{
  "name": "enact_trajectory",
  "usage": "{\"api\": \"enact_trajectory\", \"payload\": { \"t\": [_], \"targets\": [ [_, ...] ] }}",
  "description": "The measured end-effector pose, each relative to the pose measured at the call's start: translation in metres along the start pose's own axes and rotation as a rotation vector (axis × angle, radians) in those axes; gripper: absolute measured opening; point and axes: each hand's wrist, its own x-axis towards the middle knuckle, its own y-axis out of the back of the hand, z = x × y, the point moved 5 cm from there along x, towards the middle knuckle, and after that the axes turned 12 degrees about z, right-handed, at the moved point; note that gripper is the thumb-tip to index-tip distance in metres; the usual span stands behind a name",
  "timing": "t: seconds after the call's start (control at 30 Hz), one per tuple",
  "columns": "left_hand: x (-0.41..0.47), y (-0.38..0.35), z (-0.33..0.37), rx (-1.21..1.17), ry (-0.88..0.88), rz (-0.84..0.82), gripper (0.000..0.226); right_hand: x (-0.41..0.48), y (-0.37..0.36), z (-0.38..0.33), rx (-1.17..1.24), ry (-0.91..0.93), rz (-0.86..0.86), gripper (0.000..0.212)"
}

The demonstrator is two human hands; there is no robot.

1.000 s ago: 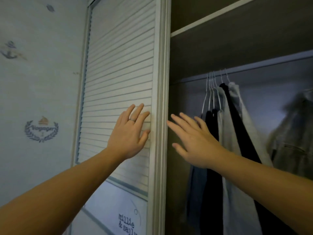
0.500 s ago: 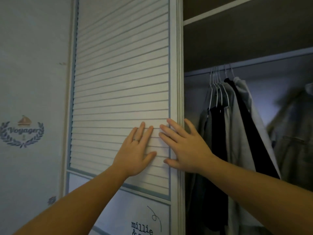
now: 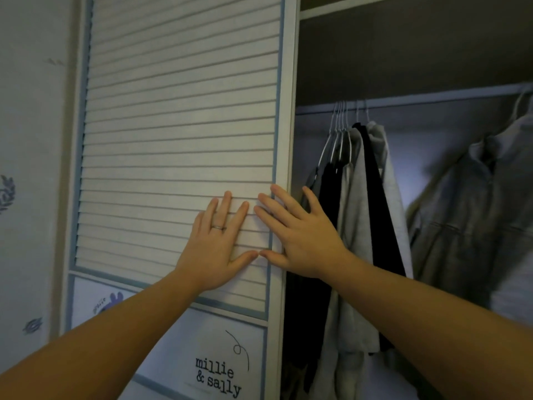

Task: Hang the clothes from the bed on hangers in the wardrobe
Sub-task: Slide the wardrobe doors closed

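White wardrobe door [image 3: 178, 111] has left hand [image 3: 215, 249] and right hand [image 3: 302, 241] pressed flat.

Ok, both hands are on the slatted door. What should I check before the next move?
1. Left hand flat on the white slatted wardrobe door: ok.
2. Right hand flat over the door's right edge: ok.
3. Both hands empty: ok.
4. Metal hanging rail exposed: ok.
5. Spare wire hangers on the rail: cannot tell.
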Motion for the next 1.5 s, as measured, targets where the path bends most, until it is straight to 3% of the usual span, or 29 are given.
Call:
{"api": "enact_trajectory", "payload": {
  "t": [0.43, 1.5],
  "targets": [
    [0.01, -0.001, 0.059, -0.013, -0.014, 0.014, 0.089, -0.044, 0.032, 0.037, -0.05, -0.035, 0.015, 0.079],
    [0.042, -0.002, 0.277, -0.158, -0.351, 0.253, 0.08, -0.203, 0.169, 0.171, -0.301, -0.16, -0.173, 0.074]
  ]
}}
